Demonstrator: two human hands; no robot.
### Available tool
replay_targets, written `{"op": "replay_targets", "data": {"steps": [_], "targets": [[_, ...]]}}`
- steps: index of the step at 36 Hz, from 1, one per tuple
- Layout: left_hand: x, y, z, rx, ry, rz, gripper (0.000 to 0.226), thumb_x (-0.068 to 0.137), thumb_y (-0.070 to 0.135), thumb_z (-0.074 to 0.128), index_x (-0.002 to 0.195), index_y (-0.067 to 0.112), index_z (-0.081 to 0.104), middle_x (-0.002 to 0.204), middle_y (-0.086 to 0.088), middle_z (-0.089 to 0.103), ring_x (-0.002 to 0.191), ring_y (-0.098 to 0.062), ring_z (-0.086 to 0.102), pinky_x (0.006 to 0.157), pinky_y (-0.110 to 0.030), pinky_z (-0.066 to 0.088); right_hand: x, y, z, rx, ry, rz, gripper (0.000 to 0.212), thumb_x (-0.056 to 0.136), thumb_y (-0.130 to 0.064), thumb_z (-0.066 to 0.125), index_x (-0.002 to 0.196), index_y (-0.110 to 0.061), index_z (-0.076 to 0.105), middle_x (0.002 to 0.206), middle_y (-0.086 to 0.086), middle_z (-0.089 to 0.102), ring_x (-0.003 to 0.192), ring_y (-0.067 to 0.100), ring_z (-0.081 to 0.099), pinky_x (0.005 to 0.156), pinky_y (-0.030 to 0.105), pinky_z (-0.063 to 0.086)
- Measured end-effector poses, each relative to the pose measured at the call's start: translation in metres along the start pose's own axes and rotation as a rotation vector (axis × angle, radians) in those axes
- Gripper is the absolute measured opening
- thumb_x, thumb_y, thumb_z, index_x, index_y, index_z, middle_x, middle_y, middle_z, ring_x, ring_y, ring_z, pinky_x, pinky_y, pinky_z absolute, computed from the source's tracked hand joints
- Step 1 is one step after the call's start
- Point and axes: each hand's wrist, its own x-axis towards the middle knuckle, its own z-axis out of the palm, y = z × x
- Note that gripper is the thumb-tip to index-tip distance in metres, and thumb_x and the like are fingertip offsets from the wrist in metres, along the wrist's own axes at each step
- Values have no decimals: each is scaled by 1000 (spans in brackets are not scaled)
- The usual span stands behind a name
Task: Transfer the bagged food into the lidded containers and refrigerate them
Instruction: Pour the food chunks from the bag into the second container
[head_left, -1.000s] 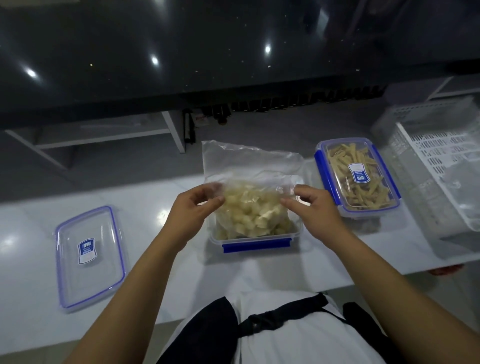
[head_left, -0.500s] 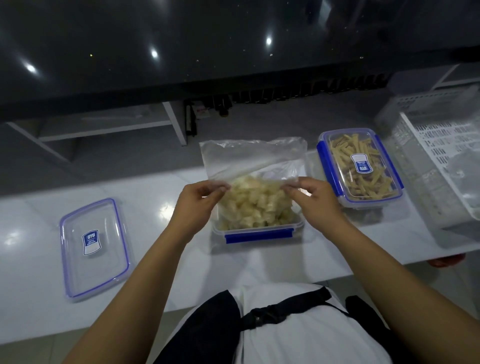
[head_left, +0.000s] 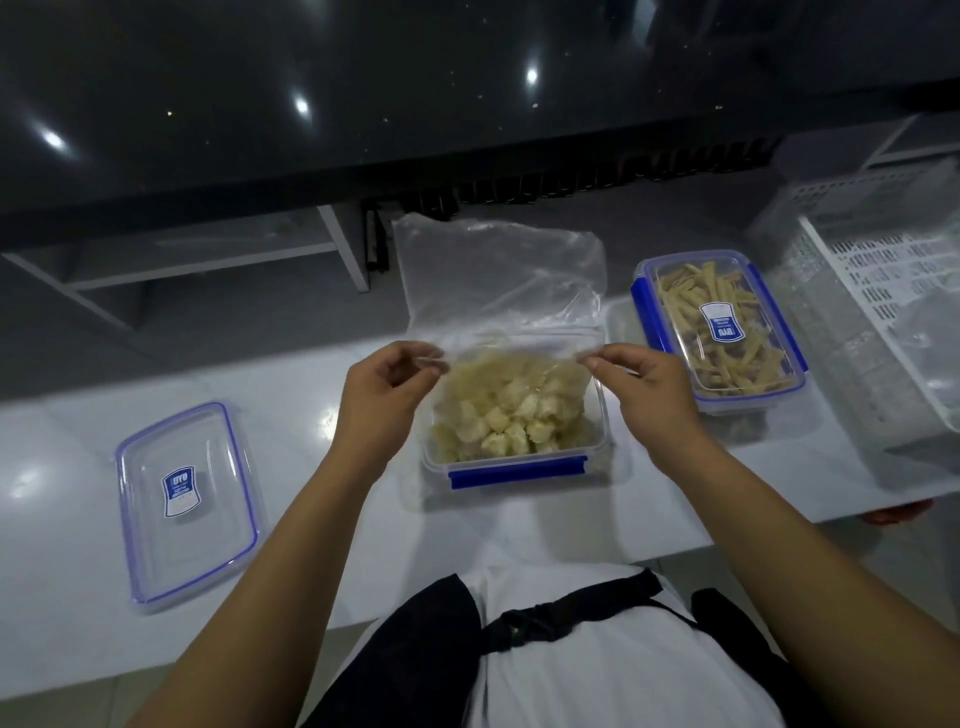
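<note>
While the clear plastic bag (head_left: 498, 291) is held up at the centre of the frame, its two lower corners are pinched, one by the left hand (head_left: 387, 397) and one by the right hand (head_left: 647, 395), each with thumb and fingertips closed narrowly on the film. Below the bag, an open clear rectangular container with a blue front clip (head_left: 517, 470) is seen on the white glossy countertop (head_left: 337, 519), and pale yellowish food chunks (head_left: 506, 415) are heaped inside it; whether any chunks remain in the bag cannot be told. At the left of the frame, a clear flat lid with a blue seal and a blue label (head_left: 184, 499) is laid on the countertop, well apart from the open container. At the right, a second clear container with blue clips (head_left: 719, 332) is closed by its lid and filled with tan stick-shaped food. At the far right edge, a white perforated plastic basket (head_left: 878, 306) is partly shown. A dark speckled surface fills the upper part of the frame.
</note>
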Motion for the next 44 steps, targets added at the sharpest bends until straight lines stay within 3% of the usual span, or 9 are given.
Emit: {"op": "replay_targets", "data": {"steps": [5, 7, 9, 14, 21, 27, 33, 38, 44], "targets": [[5, 1, -4, -14, -126, -42, 44, 86, 18, 79, 111, 51, 65, 114, 8, 74, 109, -12, 69, 89, -26, 55, 1, 2, -2, 14, -30, -2, 15, 90, -19, 73, 95, -33, 76, 99, -14, 76, 99, 2, 68, 87, 20, 52], [5, -2, -1, 119, -151, -83, 48, 85, 20, 80, 122, 45, 62, 123, 9, 69, 116, -13, 65, 97, -33, 54, 2, 6, -2, -38, -76, 25, 19, 88, -22, 75, 99, -38, 74, 105, -17, 74, 102, -1, 66, 88, 20, 50], [4, -5, 1, 235, -120, -60, 41, 90, 18, 75, 125, 34, 64, 119, 9, 70, 113, -13, 65, 97, -33, 54, 3, 7, 1, -99, -95, 27, 17, 89, -24, 75, 98, -38, 74, 108, -15, 74, 97, -5, 66, 79, 10, 49], [3, 1, 0, 147, -36, 4, 22, 94, 9, 67, 104, 28, 73, 91, 9, 78, 93, -6, 73, 86, -25, 56, 6, 1, 2, -82, -18, -40, 27, 91, -20, 71, 80, -44, 75, 91, -20, 75, 92, -2, 68, 81, 14, 51], [0, 3, 3, 108, -77, 19, 39, 89, 14, 75, 116, 40, 69, 114, 15, 71, 94, 1, 69, 72, -14, 55, 3, 3, 3, -63, -57, -12, 14, 89, -25, 74, 88, -38, 76, 95, -17, 75, 95, 0, 68, 83, 20, 51], [-6, -3, 9, 127, -5, 29, 36, 94, 6, 66, 105, 40, 70, 92, 12, 77, 89, -6, 73, 81, -20, 59, 7, -3, 7, -81, -29, 15, 13, 91, -24, 71, 89, -36, 74, 93, -16, 75, 92, -4, 67, 80, 16, 49], [-1, 6, -4, 9, -18, 54, 44, 92, 7, 68, 109, 47, 69, 98, 9, 78, 94, -11, 74, 80, -18, 57, 6, -11, 3, -29, -29, -27, 9, 91, -26, 70, 93, -31, 77, 95, -12, 76, 96, 3, 69, 86, 21, 52], [0, -1, 0, 109, -68, -17, 47, 90, 11, 73, 110, 53, 67, 96, 15, 75, 89, -9, 72, 74, -18, 59, 8, -4, 10, -97, -108, 67, 11, 89, -30, 74, 95, -38, 75, 105, -12, 73, 88, -2, 68, 63, 9, 50], [-3, 0, 1, 69, -68, -14, 40, 93, -1, 62, 103, 36, 70, 92, 9, 78, 84, -13, 75, 74, -17, 56, 11, -12, 8, -188, -113, 64, 12, 94, -32, 65, 89, -32, 76, 96, -13, 74, 89, -1, 66, 62, 6, 47]]}}
